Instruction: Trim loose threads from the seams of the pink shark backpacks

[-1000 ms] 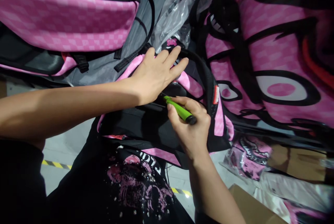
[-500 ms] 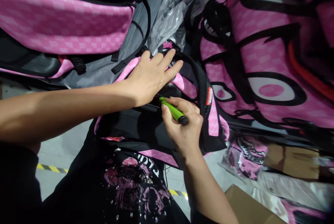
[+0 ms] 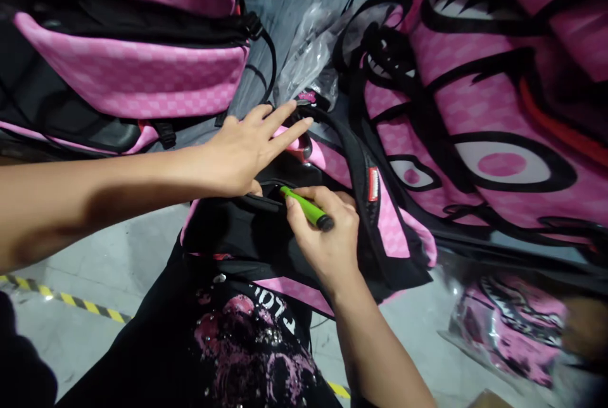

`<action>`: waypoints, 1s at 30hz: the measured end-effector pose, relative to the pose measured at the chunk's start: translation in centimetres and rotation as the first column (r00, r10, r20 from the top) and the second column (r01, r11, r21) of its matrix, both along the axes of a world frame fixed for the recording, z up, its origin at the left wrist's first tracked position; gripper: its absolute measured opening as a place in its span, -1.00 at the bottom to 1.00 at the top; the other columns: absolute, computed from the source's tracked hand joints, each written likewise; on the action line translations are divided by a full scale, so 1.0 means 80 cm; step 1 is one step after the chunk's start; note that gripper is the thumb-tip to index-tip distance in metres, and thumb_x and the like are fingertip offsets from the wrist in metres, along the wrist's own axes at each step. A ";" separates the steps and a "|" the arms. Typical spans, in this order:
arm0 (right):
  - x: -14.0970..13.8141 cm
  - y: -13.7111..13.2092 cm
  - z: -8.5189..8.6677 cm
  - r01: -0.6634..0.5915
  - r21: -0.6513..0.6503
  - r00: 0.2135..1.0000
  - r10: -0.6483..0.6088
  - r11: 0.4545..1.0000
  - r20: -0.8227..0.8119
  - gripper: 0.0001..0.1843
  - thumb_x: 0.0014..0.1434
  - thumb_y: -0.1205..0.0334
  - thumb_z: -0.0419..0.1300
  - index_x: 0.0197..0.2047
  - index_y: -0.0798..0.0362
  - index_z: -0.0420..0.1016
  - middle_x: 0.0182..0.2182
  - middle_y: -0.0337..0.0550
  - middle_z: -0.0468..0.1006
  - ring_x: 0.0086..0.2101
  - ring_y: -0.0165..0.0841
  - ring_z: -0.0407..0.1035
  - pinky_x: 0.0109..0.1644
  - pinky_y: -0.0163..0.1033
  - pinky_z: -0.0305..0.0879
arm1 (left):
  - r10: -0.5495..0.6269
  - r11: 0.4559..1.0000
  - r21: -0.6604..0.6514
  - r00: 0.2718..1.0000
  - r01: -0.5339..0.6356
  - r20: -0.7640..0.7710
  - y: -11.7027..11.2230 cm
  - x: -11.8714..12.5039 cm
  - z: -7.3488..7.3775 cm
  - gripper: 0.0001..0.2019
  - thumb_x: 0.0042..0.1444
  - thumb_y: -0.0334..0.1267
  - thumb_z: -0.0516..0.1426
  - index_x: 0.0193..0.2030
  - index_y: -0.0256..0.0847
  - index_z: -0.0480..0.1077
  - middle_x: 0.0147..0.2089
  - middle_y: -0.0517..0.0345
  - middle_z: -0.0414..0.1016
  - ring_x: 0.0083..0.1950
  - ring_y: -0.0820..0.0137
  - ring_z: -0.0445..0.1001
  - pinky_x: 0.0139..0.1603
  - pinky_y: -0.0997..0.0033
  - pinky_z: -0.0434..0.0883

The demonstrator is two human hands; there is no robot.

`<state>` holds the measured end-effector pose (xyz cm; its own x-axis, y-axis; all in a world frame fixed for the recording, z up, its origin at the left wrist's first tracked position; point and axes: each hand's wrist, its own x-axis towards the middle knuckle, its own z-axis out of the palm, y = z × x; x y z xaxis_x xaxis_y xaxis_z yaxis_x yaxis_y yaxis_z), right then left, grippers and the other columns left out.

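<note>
My right hand (image 3: 327,224) is closed around a green pen-like tool (image 3: 311,210) with a black end. Its tip points down and left at a black seam or edge on a pink and black backpack (image 3: 392,224); what the tip touches is hard to see. Fingers spread, my left hand (image 3: 251,148) rests on the upper left of this backpack, its thumb beside the tool's tip. The bag lies in front of my body, with a black strap and a small red label (image 3: 373,184) on its right side.
Another pink checked backpack (image 3: 161,75) lies at the upper left. Several pink backpacks with eye and teeth prints (image 3: 503,164) crowd the right. Behind my hands is crumpled clear plastic (image 3: 308,47). A plastic-wrapped pink item (image 3: 513,325) sits lower right, and striped tape (image 3: 71,300) marks the floor.
My left hand has shifted left and slightly down, baring more of the black part around the tool's tip. My right hand and the tool have moved slightly left. The camera view has shifted too.
</note>
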<state>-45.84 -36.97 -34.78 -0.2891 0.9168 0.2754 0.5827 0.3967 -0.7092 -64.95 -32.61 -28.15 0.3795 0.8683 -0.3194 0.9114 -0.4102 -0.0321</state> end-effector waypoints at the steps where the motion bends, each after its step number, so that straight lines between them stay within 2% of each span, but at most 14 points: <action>1: -0.004 -0.003 -0.002 -0.012 0.015 1.000 0.012 1.000 -0.007 -0.91 0.20 0.15 0.24 -0.29 -0.03 0.53 -0.37 -0.22 0.66 -0.33 -0.26 0.53 0.01 -0.04 0.31 | 0.037 0.999 -0.004 0.999 -0.037 -0.006 -0.005 -0.001 0.000 0.23 -0.02 -0.09 0.36 0.52 -0.11 -0.47 0.58 -0.23 -0.45 0.50 -0.17 -0.14 0.20 -0.16 0.32; 4: -0.016 -0.012 -0.008 -0.059 0.032 0.997 0.060 0.998 -0.038 -0.91 0.20 0.17 0.26 -0.22 -0.05 0.53 -0.30 -0.22 0.68 -0.28 -0.27 0.53 0.09 0.00 0.23 | 0.138 0.990 0.046 0.990 -0.137 -0.023 -0.014 0.005 -0.010 0.28 -0.07 -0.09 0.40 0.53 -0.13 -0.47 0.58 -0.24 -0.48 0.46 -0.20 -0.10 0.16 -0.21 0.35; 8: -0.021 -0.017 -0.012 -0.095 0.021 0.993 0.096 0.995 -0.069 -0.92 0.21 0.18 0.26 -0.21 -0.06 0.51 -0.31 -0.25 0.68 -0.31 -0.30 0.51 0.09 -0.02 0.21 | 0.179 0.980 0.102 0.981 -0.172 -0.070 -0.014 0.015 -0.020 0.21 0.00 -0.14 0.35 0.53 -0.08 -0.47 0.59 -0.12 -0.48 0.38 -0.17 0.06 0.13 -0.19 0.38; 13: -0.010 -0.013 -0.008 -0.146 0.028 0.984 0.148 0.989 -0.094 -0.94 0.20 0.21 0.27 -0.23 -0.03 0.49 -0.32 -0.27 0.67 -0.33 -0.32 0.50 0.02 -0.07 0.23 | 0.116 0.993 -0.010 0.978 -0.120 -0.172 -0.005 0.015 -0.007 0.11 0.02 -0.35 0.27 0.54 -0.18 -0.39 0.58 -0.27 -0.36 0.38 -0.16 0.10 0.12 -0.12 0.42; 18: -0.005 -0.010 -0.007 -0.156 0.038 0.984 0.159 0.987 -0.077 -0.92 0.21 0.21 0.27 -0.20 -0.03 0.52 -0.31 -0.25 0.67 -0.33 -0.32 0.50 0.01 -0.06 0.24 | 0.046 0.995 -0.081 0.985 -0.060 -0.165 0.002 0.003 0.004 0.08 0.02 -0.40 0.19 0.54 -0.14 -0.43 0.58 -0.21 -0.39 0.37 -0.10 0.12 0.12 -0.02 0.42; 21: -0.010 -0.007 -0.011 -0.131 0.065 0.989 0.135 0.989 -0.058 -0.90 0.21 0.21 0.27 -0.18 -0.03 0.54 -0.29 -0.21 0.68 -0.31 -0.29 0.52 -0.01 -0.05 0.25 | 0.027 0.997 -0.071 0.989 -0.038 -0.144 0.003 -0.004 -0.001 0.10 0.01 -0.39 0.19 0.53 -0.08 -0.47 0.59 -0.16 -0.38 0.35 -0.06 0.15 0.10 0.03 0.43; 24: -0.022 -0.003 -0.017 -0.131 0.068 0.985 0.138 0.989 -0.108 -0.89 0.21 0.20 0.28 -0.17 -0.05 0.56 -0.25 -0.19 0.70 -0.28 -0.27 0.54 0.01 -0.02 0.25 | 0.026 0.999 -0.043 0.992 -0.031 -0.121 0.004 -0.010 -0.008 0.11 0.01 -0.42 0.19 0.53 -0.05 -0.48 0.59 -0.16 -0.37 0.33 -0.02 0.18 0.10 0.07 0.41; 30: -0.038 0.001 -0.023 -0.163 0.060 0.971 0.171 0.985 -0.167 -0.88 0.19 0.22 0.31 -0.16 -0.05 0.56 -0.22 -0.20 0.69 -0.22 -0.27 0.56 0.06 -0.01 0.25 | 0.033 0.998 -0.045 0.996 -0.037 -0.085 0.008 -0.012 -0.015 0.06 0.02 -0.49 0.14 0.54 -0.05 -0.44 0.59 -0.15 -0.37 0.33 -0.03 0.18 0.10 0.06 0.41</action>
